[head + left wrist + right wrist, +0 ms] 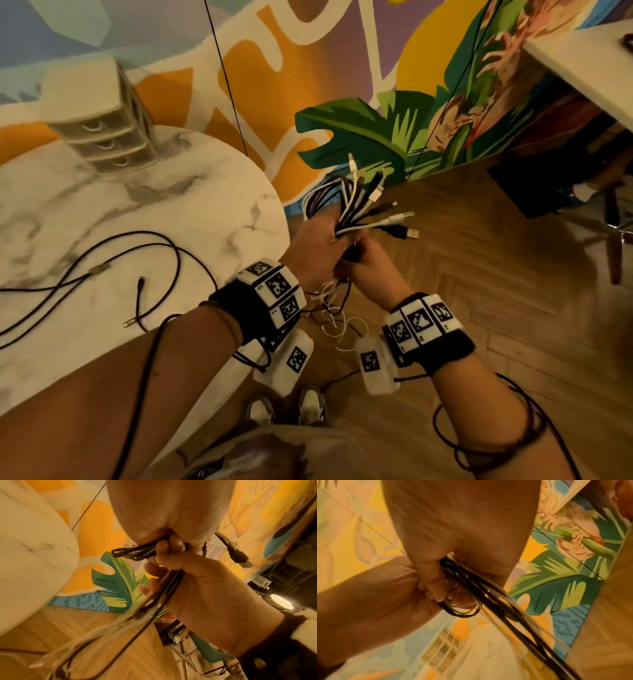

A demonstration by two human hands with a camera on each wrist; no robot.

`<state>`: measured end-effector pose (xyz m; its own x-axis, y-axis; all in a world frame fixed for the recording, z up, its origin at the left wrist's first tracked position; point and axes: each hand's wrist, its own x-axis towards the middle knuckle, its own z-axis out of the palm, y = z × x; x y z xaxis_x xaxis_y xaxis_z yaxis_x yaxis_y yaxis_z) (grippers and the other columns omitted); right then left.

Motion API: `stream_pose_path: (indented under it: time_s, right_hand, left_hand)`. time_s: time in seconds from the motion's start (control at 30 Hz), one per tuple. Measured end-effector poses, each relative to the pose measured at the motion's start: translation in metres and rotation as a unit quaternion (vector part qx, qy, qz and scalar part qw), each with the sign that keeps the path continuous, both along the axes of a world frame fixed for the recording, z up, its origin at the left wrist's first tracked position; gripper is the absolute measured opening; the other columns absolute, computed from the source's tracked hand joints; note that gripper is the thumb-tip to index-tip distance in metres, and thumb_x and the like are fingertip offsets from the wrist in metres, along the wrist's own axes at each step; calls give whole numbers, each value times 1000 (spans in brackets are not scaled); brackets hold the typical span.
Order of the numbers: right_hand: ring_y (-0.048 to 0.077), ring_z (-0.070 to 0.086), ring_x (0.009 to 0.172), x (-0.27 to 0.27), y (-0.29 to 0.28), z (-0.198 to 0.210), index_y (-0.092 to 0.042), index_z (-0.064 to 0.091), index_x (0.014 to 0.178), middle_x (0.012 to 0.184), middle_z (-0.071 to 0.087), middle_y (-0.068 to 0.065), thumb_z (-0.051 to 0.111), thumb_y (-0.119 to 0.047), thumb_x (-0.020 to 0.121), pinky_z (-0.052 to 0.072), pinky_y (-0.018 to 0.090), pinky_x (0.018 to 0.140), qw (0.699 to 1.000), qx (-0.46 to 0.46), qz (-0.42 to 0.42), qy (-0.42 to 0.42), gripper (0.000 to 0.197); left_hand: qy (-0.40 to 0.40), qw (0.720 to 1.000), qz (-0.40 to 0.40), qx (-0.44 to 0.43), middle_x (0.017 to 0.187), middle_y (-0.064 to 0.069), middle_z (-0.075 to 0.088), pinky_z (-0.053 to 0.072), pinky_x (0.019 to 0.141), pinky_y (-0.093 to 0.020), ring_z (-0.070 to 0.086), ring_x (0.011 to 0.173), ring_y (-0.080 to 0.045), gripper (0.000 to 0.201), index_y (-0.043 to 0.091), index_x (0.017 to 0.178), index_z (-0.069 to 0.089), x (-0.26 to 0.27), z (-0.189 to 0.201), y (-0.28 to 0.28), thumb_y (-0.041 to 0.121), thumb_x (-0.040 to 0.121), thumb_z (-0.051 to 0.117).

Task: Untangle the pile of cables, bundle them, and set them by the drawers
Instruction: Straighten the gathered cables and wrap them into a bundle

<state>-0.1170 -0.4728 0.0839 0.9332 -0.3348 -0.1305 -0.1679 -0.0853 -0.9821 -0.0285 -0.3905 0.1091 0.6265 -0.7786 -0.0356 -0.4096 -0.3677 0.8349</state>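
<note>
A bundle of black and white cables (359, 202) is held up off the table's right edge, over the floor, its USB plugs fanning up and right. My left hand (318, 246) grips the bundle around its middle. Just below it, touching it, my right hand (366, 263) grips the same strands. Thin loose cable ends (335, 318) dangle between my wrists. In the left wrist view my left hand (171, 520) and right hand (197, 581) both close on the cable bundle (137, 553). The right wrist view shows the cables (471, 588) running out of my right hand (462, 534).
The small beige drawer unit (102, 137) stands at the back of the round marble table (205, 205). Long black cables (102, 267) lie loose across the table's near left. Wooden floor (479, 274) is to the right, with a painted wall behind and a white shelf (589, 68) top right.
</note>
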Motion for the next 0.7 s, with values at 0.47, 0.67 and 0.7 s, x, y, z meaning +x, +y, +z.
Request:
stream_pose_path:
  time_s: [0.47, 0.67, 0.7]
  right_hand:
    - [27, 58, 107, -44, -42, -123, -16, 61, 119, 117, 59, 11, 62, -23, 85, 46, 31, 88, 908, -216, -8, 358, 34]
    - [17, 61, 106, -9, -8, -1, -13, 59, 120, 113, 66, 1, 59, -23, 75, 50, 28, 88, 969, 238, 59, -22, 46]
    - [18, 62, 108, -5, -4, 14, -11, 58, 122, 115, 66, 3, 60, -26, 76, 51, 27, 88, 963, 261, 66, -25, 49]
  left_hand:
    - [172, 977, 96, -81, 43, 8, 36, 30, 49, -27, 33, 42, -11, 34, 17, 61, 54, 27, 32, 21, 27, 94, 54]
    - [211, 977, 19, -35, 66, -9, 55, 40, 52, -22, 51, 54, -11, 27, -4, 103, 64, -9, 11, 18, 17, 87, 59]
    - [189, 981, -8, -27, 73, -13, 57, 41, 56, -18, 57, 60, -8, 27, -6, 108, 62, -14, 12, 17, 11, 87, 56]
